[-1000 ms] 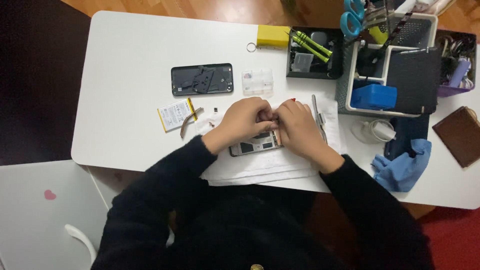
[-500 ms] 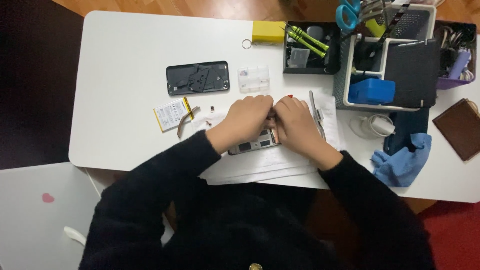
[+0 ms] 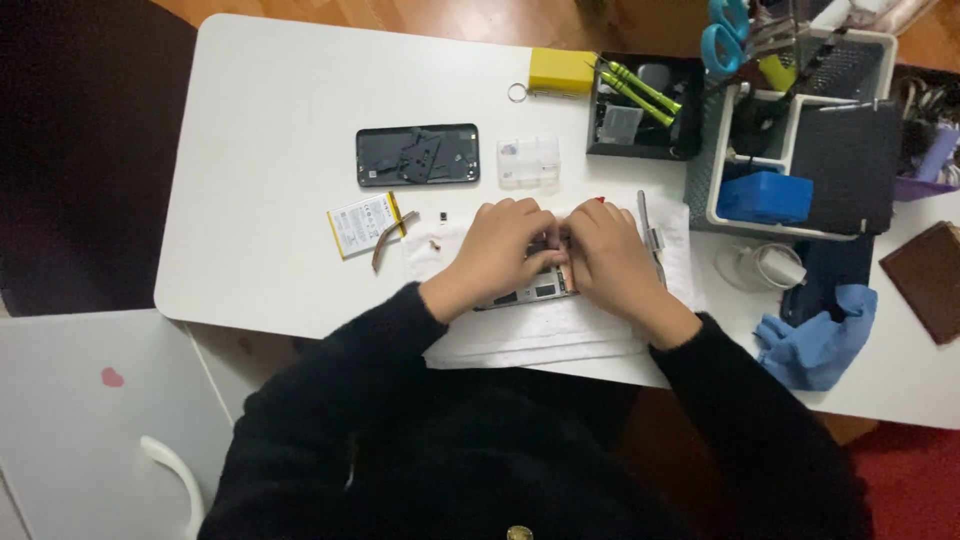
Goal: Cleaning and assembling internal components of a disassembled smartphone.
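Silver phone frame [image 3: 528, 291] mostly hidden under both hands.

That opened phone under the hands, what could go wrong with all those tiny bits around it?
Both the left hand and the right hand cover the opened phone, so a slip could possibly bend something inside. The tiny loose parts lie unboxed on the white table and might get brushed off by a sleeve. The battery lies bare nearby; a tool could perhaps poke it.

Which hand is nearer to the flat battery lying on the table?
Left. The left hand is just right of the battery; the right hand is farther right.
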